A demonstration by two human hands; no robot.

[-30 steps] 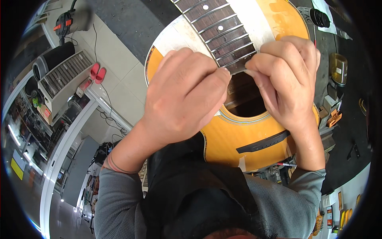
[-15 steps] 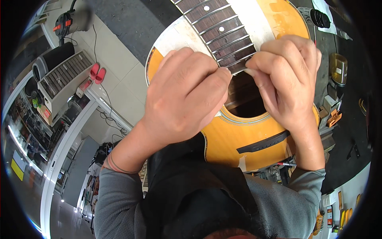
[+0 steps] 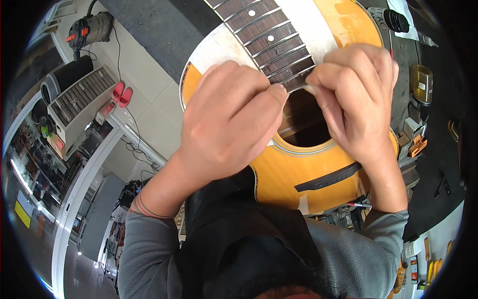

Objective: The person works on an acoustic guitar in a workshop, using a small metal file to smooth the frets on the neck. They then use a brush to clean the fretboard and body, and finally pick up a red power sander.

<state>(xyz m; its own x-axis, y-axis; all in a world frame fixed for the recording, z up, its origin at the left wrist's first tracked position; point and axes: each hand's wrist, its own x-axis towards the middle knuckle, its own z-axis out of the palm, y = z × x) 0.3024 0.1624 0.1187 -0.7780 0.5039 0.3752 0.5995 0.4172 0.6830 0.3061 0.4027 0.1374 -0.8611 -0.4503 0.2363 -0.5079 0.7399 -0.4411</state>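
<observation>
An acoustic guitar (image 3: pixel 276 174) with a yellow-orange top lies in front of me, its dark fretboard (image 3: pixel 259 27) running up and away to the left. Silver frets and white dots show on the fretboard, and pale masking covers the top on both sides of it. My left hand (image 3: pixel 226 119) and my right hand (image 3: pixel 356 94) pinch at the fretboard's end, beside the soundhole (image 3: pixel 304 127). Between their fingertips runs a thin silver fret wire (image 3: pixel 298 88), slightly curved. Fingers hide its two ends, and whether it touches the wood is unclear. Nearer me is the black bridge (image 3: pixel 326 178).
Right of the guitar, the dark bench holds a black-capped bottle (image 3: pixel 396 21), an amber jar (image 3: pixel 421 84) and an orange clamp-like tool (image 3: pixel 417 147). On the tiled floor at left are a vacuum cleaner (image 3: pixel 94 30), red slippers (image 3: pixel 122 94) and loose cables (image 3: pixel 134 144).
The guitar appears slightly shifted up and left in view. Both hands keep their pinch, with a little more of the wire showing between them.
</observation>
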